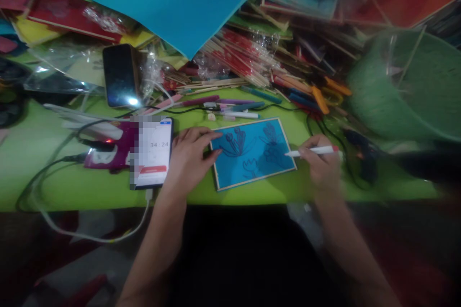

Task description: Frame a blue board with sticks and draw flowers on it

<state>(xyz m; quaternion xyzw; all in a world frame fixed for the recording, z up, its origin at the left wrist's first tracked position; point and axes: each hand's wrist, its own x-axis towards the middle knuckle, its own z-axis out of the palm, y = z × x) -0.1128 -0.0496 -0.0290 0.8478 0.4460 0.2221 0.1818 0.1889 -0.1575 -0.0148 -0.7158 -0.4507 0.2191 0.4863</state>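
A blue card (234, 172) with a pale wooden border lies slightly tilted on the green table, with dark line drawings of flowers on it. My left hand (192, 153) rests at its left edge, thumb and forefinger apart on the card's edge and nothing held between them. Pinched in my right hand (319, 160) is a white marker (313, 150) with a reddish end, its tip pointing left at the card's right part. Left of my left hand, a lit phone (154, 153) showing 34:24 lies face up.
Behind the card lie several markers (241, 115), wooden sticks (248, 62) and a large blue sheet (176, 5). A green basket (406, 86) stands at the right, near a dark glue gun (363, 148). A dark phone (120, 76), purple power strip (115, 151) and cables occupy the left.
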